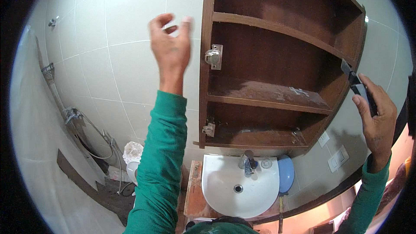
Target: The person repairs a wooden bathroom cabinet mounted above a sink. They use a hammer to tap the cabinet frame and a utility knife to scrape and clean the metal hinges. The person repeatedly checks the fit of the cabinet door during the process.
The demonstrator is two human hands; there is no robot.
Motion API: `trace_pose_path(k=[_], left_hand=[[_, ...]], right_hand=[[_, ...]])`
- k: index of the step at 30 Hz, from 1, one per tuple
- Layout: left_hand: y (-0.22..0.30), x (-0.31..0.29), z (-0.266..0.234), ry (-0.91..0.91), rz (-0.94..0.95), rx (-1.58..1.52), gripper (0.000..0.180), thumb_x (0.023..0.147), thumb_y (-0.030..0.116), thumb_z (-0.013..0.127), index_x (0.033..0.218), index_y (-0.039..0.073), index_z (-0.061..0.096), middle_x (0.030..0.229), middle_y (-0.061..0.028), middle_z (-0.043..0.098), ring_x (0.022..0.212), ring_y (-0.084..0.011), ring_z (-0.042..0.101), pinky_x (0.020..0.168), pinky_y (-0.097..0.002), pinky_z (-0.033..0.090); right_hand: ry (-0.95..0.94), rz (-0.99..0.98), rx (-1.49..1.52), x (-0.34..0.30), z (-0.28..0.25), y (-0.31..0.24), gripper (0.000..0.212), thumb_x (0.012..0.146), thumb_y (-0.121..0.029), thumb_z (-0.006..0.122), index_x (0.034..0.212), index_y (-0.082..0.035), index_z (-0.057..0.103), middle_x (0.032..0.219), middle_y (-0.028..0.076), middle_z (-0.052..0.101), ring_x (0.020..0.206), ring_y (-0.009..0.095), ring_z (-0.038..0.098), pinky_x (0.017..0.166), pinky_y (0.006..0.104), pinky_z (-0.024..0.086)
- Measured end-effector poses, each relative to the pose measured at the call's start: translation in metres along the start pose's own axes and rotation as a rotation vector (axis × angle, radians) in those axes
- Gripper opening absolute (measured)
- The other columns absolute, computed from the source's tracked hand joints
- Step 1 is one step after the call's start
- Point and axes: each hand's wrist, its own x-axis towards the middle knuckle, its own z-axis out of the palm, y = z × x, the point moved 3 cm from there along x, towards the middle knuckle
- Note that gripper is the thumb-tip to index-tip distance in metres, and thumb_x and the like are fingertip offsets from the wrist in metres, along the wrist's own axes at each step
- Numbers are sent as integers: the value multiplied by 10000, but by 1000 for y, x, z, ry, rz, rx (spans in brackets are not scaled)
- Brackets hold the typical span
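Note:
A brown wooden wall cabinet [268, 103] without a door in view fills the upper middle, with shelves inside. My right hand [378, 119] grips a black and grey utility knife [359, 89] beside the cabinet's right edge. Its blade points up and left, close to the side frame; whether it touches the wood I cannot tell. To the left of the cabinet, my left hand [172, 47] is raised before the tiled wall, fingers loosely curled and apart from the thumb, with nothing seen in it. Metal hinges [214, 57] are fixed along the cabinet's left inner side.
Below the cabinet, a white washbasin [216, 190] with a faucet [248, 164] sits on a wooden counter [195, 203]. A blue basin [285, 174] leans at its right. Translucent plastic sheeting [34, 147] hangs at far left, near a shower hose [102, 156]. Wall switches [338, 157] are at right.

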Motion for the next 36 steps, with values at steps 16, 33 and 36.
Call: trace_pose_path(k=[16, 33, 36], left_hand=[[43, 1, 17, -243, 290, -27, 539, 892, 187, 845, 1407, 163, 688, 1226, -177, 678, 979, -238, 721, 750, -369, 667], [16, -11, -9, -222, 877, 204, 213, 868, 133, 824, 1081, 123, 820, 1273, -44, 727, 1086, -258, 668, 794, -317, 672], [9, -8, -11, -245, 136, -51, 387, 893, 355, 892, 865, 36, 675, 1111, -160, 701, 1032, -252, 668, 822, -387, 657]], right_hand=[[13, 150, 84, -31, 3, 4, 414, 1017, -238, 723, 1333, 29, 699, 1052, 198, 739, 952, 262, 722, 879, 363, 550], [-51, 513, 193, -109, 12, 36, 489, 1021, -307, 698, 1354, 51, 684, 1145, 170, 744, 1029, 223, 689, 955, 354, 530], [-66, 649, 325, -121, 21, 44, 482, 1017, -298, 710, 1350, 50, 688, 1064, 96, 712, 942, 160, 643, 862, 295, 511]])
